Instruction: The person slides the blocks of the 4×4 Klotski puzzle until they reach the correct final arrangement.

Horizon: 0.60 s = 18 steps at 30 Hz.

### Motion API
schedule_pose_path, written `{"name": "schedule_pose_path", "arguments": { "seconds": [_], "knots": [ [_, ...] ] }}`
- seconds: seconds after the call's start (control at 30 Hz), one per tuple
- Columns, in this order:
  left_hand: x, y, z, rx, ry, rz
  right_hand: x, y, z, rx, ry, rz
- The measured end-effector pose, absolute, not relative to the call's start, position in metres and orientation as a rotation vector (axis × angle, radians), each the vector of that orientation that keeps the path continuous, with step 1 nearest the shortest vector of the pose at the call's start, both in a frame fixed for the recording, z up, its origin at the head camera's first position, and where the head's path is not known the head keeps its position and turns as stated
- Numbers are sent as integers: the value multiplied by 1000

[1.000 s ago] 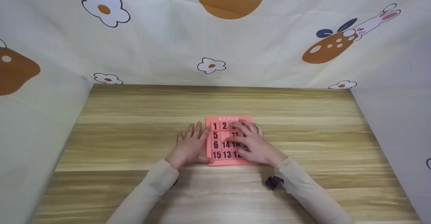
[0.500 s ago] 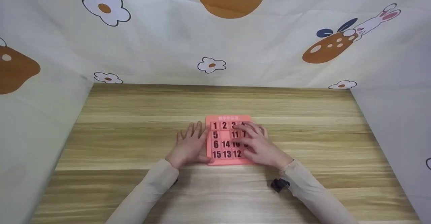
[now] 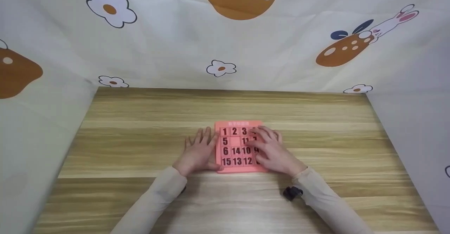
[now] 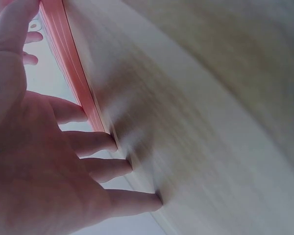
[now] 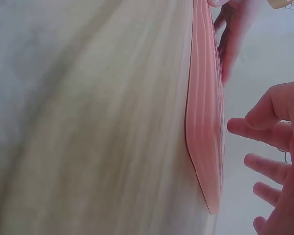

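A pink sliding number puzzle (image 3: 235, 141) lies flat on the wooden table, its bare slot in the second row between 5 and 11. Along its left edge rests my left hand (image 3: 197, 155), fingers spread, with the thumb at the lower left corner and the index finger by the upper left side. In the left wrist view, fingertips of the left hand (image 4: 44, 161) touch the table beside the puzzle's pink edge (image 4: 71, 58). My right hand (image 3: 276, 153) hovers over the right columns, partly covering the 4, 7, 9 and the bottom right tile. The right wrist view shows its fingers (image 5: 267, 166) apart from the puzzle's surface.
The wooden table (image 3: 140, 114) surrounds the puzzle. A pale cloth backdrop (image 3: 168, 44) with printed flowers and orange shapes rises behind it, and pale walls stand at both sides. A black wrist camera (image 3: 293, 193) hangs by the right sleeve.
My right hand has drawn back to the right, uncovering the 3, 10 and 12 tiles. My left hand stays where it was, and the tiles show the same layout.
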State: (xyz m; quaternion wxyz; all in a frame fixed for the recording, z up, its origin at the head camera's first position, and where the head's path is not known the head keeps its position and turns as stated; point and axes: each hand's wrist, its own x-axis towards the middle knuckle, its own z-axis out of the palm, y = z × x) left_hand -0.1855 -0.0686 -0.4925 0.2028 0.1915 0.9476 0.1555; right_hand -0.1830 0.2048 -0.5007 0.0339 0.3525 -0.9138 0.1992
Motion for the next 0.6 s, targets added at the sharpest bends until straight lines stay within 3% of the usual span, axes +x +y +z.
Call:
{"name": "schedule_pose_path", "arguments": {
  "seconds": [0.47,0.6],
  "knots": [
    [-186,-69,-493,546,2642,417,-180,198,-502,1293,-2796,647],
    [-186,-69,-493,542,2643,407,-180,193,-500,1201,-2870,606]
  ]
}}
